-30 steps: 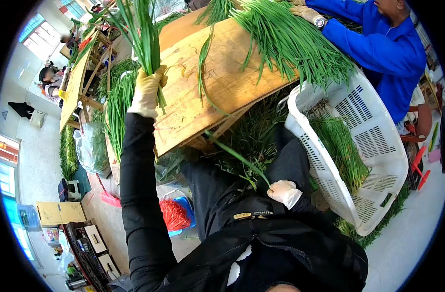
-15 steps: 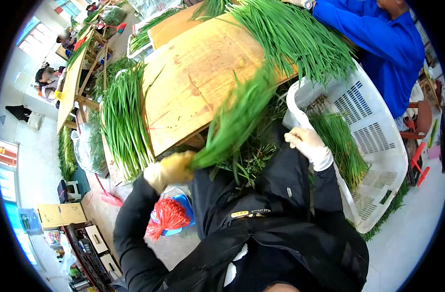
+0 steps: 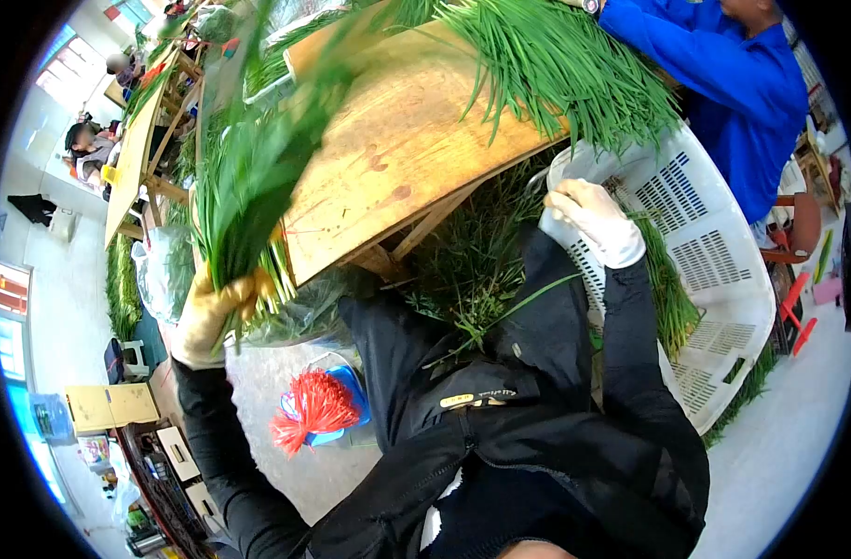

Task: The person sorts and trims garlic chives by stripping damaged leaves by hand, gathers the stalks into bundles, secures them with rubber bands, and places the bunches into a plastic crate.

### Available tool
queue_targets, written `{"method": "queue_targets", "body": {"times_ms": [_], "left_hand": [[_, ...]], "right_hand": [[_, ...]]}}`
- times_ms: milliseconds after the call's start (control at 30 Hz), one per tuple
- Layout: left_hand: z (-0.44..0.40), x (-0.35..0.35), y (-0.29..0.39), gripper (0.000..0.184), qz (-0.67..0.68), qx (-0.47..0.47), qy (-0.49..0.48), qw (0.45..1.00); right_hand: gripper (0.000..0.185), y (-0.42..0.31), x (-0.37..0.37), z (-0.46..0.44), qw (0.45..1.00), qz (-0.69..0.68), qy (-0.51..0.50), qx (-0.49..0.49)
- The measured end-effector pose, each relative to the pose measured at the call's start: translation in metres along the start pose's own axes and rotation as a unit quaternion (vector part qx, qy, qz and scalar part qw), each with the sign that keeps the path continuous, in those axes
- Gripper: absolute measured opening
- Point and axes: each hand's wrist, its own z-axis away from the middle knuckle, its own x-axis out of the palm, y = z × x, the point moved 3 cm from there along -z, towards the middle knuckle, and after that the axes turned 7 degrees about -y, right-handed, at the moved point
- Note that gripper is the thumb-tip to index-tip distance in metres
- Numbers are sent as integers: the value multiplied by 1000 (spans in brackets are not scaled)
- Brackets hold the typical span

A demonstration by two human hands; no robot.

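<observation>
My left hand (image 3: 222, 312), in a yellowed glove, is closed round the lower stems of a bunch of garlic chives (image 3: 274, 177). The long green leaves rise from it, smeared by motion, over the left end of the wooden table (image 3: 379, 168). Pale stems (image 3: 278, 270) of other chives show just beside this hand, partly covered by the bunch. My right hand (image 3: 598, 224), in a white glove, hovers by the near rim of a white plastic basket (image 3: 714, 247). Its fingers are bent together, with nothing visible in them. Chives (image 3: 670, 303) lie inside the basket.
A large pile of chives (image 3: 556, 70) covers the table's far right, beside a person in a blue jacket (image 3: 723, 93). Loose leaves (image 3: 472, 261) hang below the table edge by my legs. Red ties (image 3: 318, 408) sit on a blue stool (image 3: 351, 396) at lower left.
My left hand has swung left with its bunch, from in front of the table to the chives at its left end. My right hand has risen slightly toward the basket rim.
</observation>
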Motion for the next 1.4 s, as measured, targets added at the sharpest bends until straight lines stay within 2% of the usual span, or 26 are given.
{"method": "queue_targets", "body": {"times_ms": [100,133,200,233,267,300,367,400,467,500,567,667,700,800,867,900,1033,1067,1100,1133,1167,1200,1233,1267,1300,1400], "left_hand": [[-41,23,2,41,118,129,63,983],[-64,21,-16,42,219,124,38,967],[-105,54,-18,37,252,138,32,957],[-125,63,-35,35,293,128,22,947],[-141,71,-50,35,294,44,28,954],[-156,74,-66,32,309,-4,-48,950],[-205,65,-143,29,381,-29,-58,922],[-206,69,-138,30,390,-43,-38,919],[-206,77,-130,31,411,-63,-16,909],[-205,79,-130,31,425,-71,-13,902],[-205,79,-134,31,427,-93,-1,899],[-205,79,-134,31,409,-82,16,909],[-206,80,-134,30,437,-87,16,895],[-206,79,-130,31,472,-99,-1,876],[-208,78,-137,31,480,-98,-1,872],[-210,78,-138,32,483,-96,-7,870],[-211,77,-136,32,470,-97,-10,877],[-210,77,-135,31,473,-103,-12,875],[-209,78,-130,31,479,-115,-4,870],[-211,76,-133,31,484,-115,-3,867],[-215,72,-142,31,489,-115,-1,864],[-217,68,-146,29,482,-122,-37,867],[-222,65,-150,27,457,-124,-24,880],[-227,60,-145,24,370,-163,-8,914],[-232,53,-137,22,278,-201,8,939],[-256,21,-103,16,57,-153,61,985]], "right_hand": [[27,-11,8,-25,997,-61,-39,-11],[28,-10,13,-38,997,-42,-49,-32],[31,-19,14,-60,997,-7,-62,-56],[33,-29,12,-70,996,8,-65,-59],[35,-27,14,-87,994,37,-42,-90],[33,-29,13,-101,995,36,-13,-93],[29,-30,10,-141,990,35,61,-120],[29,-28,9,-163,990,39,61,-124],[26,-30,-1,-206,950,120,193,-213],[26,-28,-2,-227,950,119,189,-216],[29,-18,-4,-274,950,242,183,-71],[35,-3,-7,-322,942,279,183,34],[40,25,1,-350,902,348,255,-4],[36,10,4,-360,906,333,254,49],[24,-16,7,-353,921,352,110,126],[17,-27,12,-343,937,313,123,97],[19,-50,48,-307,928,368,53,-5],[17,-49,55,-283,926,362,36,-100],[13,-47,64,-255,937,318,26,-142],[9,-45,69,-212,890,280,105,-344],[10,-40,78,-176,892,285,63,-345],[12,-50,86,-144,926,308,-70,-208],[13,-48,91,-99,914,321,-33,-245],[18,-69,84,-67,916,326,-208,-107],[25,-68,87,-38,894,300,-332,-35],[29,-37,100,45,904,146,-392,-85]]}}
